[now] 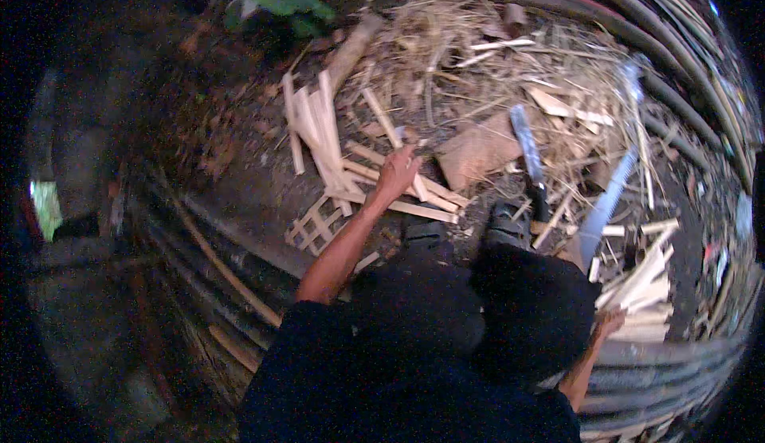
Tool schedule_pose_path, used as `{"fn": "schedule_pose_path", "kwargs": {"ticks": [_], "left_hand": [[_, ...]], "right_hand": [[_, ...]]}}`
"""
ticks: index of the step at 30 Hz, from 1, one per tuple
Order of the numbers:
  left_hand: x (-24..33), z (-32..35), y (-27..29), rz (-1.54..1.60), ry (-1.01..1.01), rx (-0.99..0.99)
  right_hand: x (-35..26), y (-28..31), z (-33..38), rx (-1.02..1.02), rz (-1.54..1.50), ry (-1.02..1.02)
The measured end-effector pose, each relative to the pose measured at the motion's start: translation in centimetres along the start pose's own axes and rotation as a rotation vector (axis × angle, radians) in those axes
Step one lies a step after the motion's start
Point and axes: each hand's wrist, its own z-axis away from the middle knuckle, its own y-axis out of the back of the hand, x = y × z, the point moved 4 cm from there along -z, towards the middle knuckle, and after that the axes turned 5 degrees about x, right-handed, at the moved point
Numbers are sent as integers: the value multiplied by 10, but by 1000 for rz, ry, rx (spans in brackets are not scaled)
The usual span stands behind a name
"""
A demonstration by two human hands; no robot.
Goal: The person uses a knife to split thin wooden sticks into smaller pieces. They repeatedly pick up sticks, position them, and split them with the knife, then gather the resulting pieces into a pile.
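My left hand (396, 174) reaches forward onto a loose heap of pale split wood strips (323, 136) on the dirt. Its fingers close on one long strip (381, 115) that runs under the hand. My right hand (610, 321) is low at the right, against a bundle of similar pale strips (644, 288); its fingers are partly hidden by my dark clothing. A long knife with a dark handle (527, 152) lies on the ground between the two heaps, apart from both hands.
A second long bluish blade (607, 204) lies right of the knife. A flat brown board piece (478, 152) sits amid dry straw and shavings (510, 68). Thick dark poles (677, 100) curve along the right; more poles (215, 260) lie at the left. Green leaves (283, 1) are at the top.
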Motion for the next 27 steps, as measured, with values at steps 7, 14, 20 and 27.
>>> {"fn": "schedule_pose_path", "kwargs": {"ticks": [7, 14, 20, 27], "left_hand": [[-171, 27, 88, -428, 435, 561], [-226, 40, 69, -273, 829, 336], [-179, 31, 107, 682, 483, 695], [-24, -28, 153, 972, 185, 797]], "right_hand": [[-159, -69, 1, -28, -68, 661], [-274, -177, 50, -427, -154, 819], [-269, -181, 53, -469, -106, 755], [-302, -158, 46, -595, -98, 599]]}}
